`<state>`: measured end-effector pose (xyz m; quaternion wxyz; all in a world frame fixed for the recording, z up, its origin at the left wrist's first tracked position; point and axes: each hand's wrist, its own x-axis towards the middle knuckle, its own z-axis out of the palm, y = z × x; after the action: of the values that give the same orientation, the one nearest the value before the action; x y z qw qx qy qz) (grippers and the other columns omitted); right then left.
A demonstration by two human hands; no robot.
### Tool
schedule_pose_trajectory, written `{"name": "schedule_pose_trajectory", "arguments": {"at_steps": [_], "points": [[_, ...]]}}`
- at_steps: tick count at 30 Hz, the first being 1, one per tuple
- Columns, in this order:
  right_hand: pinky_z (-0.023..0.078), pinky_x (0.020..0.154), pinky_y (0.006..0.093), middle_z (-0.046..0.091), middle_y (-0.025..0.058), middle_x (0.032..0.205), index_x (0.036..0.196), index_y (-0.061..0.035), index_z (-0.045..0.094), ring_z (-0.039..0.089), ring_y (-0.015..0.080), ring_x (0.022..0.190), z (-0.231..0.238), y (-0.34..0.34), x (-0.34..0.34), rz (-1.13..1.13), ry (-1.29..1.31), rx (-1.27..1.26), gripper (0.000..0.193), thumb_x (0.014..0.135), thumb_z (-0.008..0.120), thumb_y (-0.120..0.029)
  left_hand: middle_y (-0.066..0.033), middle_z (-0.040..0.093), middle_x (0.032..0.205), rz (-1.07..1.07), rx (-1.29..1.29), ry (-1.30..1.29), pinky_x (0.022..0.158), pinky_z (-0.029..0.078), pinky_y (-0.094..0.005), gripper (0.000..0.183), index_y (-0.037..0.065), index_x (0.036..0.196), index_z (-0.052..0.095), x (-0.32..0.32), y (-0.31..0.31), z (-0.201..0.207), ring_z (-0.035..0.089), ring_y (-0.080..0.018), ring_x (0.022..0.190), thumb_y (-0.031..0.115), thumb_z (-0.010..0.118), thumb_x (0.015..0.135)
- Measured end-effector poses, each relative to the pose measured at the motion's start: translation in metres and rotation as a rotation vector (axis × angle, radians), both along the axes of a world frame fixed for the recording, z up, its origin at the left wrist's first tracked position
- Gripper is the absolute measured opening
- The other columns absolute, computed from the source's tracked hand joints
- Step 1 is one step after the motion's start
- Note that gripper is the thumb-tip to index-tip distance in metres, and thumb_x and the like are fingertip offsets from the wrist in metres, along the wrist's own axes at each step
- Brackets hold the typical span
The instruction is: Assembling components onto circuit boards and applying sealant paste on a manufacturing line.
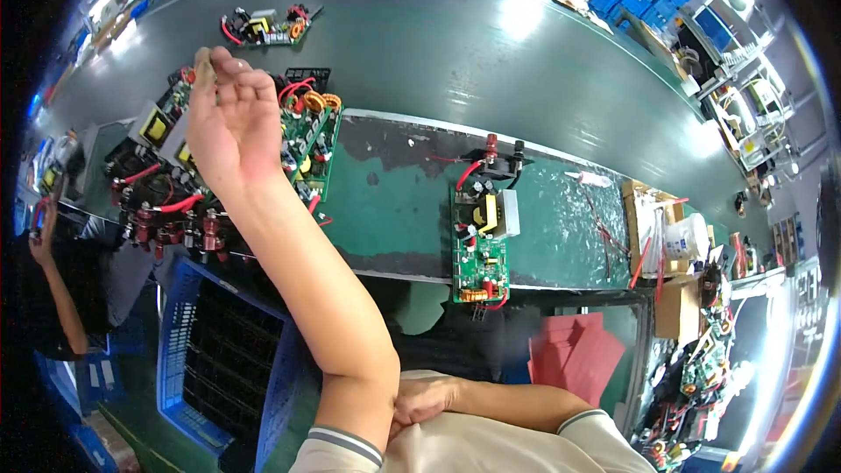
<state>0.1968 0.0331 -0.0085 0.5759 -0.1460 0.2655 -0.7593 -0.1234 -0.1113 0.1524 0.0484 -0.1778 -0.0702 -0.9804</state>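
Around the left hand, whose fingers curl loosely on nothing, crowd circuit boards; well right of those fingers, a lone board already has terminals. What remains, and whether the right hand clasps anything, I cannot tell.

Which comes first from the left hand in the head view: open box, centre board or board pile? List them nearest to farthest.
From the left hand:
1. Board pile: at left, showing on both sides of the hand.
2. Centre board: mid-bench, right of the hand.
3. Open box: farther right.
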Motion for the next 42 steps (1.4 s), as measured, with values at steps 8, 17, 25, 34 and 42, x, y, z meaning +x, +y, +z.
{"name": "schedule_pose_trajectory", "arguments": {"at_steps": [8,17,25,34,42], "points": [[0.042,0.107,0.0402,0.05,0.0128,0.144,0.144,-0.0048,0.043,0.05,0.0232,0.13,-0.017,0.008,-0.023,-0.465,-0.4,0.012,0.056,0.098,0.06,-0.031,-0.0099,0.059,0.097,-0.008,0.131,0.007,0.074,0.045,-0.0308,0.014,-0.003,0.107,0.056,0.012,0.009,0.009,0.053,-0.0181,0.085,0.004,0.055,0.095],[0.031,0.115,0.0445,0.042,0.0098,0.151,0.149,-0.0086,0.037,0.04,0.0246,0.139,-0.004,0.026,-0.025,-0.536,-0.473,0.073,0.065,0.102,0.04,-0.052,-0.006,0.062,0.094,-0.137,0.182,-0.133,0.07,0.044,-0.0297,0.01,0.001,0.103,0.059,0.025,0.018,-0.028,0.055,-0.0167,0.081,0.006,0.055,0.096],[0.038,0.109,0.044,0.051,0.0128,0.142,0.144,0.0004,0.041,0.048,0.0244,0.132,-0.012,0.048,-0.009,-0.688,-0.306,-0.034,0.066,0.097,0.057,-0.043,-0.0059,0.064,0.093,-0.19,0.333,-0.171,0.069,0.043,-0.0305,0.015,0.002,0.106,0.06,0.06,0.046,-0.059,0.055,-0.0165,0.078,0.01,0.052,0.096],[0.049,0.094,0.0313,0.064,0.0138,0.125,0.132,0.0005,0.054,0.062,0.0195,0.111,0.001,0.112,0.006,-0.848,-0.021,0.516,0.041,0.1,0.057,-0.025,-0.0071,0.065,0.115,0.239,-1.215,-0.027,0.091,0.047,-0.0259,0.037,0.002,0.124,0.061,0.083,0.13,-0.068,0.061,-0.0142,0.107,0.016,0.069,0.091],[0.036,0.111,0.0401,0.045,0.0175,0.148,0.148,-0.0054,0.036,0.046,0.026,0.135,-0.001,0.083,-0.007,-1.006,0.075,0.206,0.053,0.1,0.055,-0.016,-0.0067,0.066,0.112,0.079,-0.727,-0.251,0.083,0.047,-0.0272,0.032,0.004,0.123,0.06,0.079,0.115,-0.084,0.061,-0.0141,0.097,0.013,0.066,0.094]]}}
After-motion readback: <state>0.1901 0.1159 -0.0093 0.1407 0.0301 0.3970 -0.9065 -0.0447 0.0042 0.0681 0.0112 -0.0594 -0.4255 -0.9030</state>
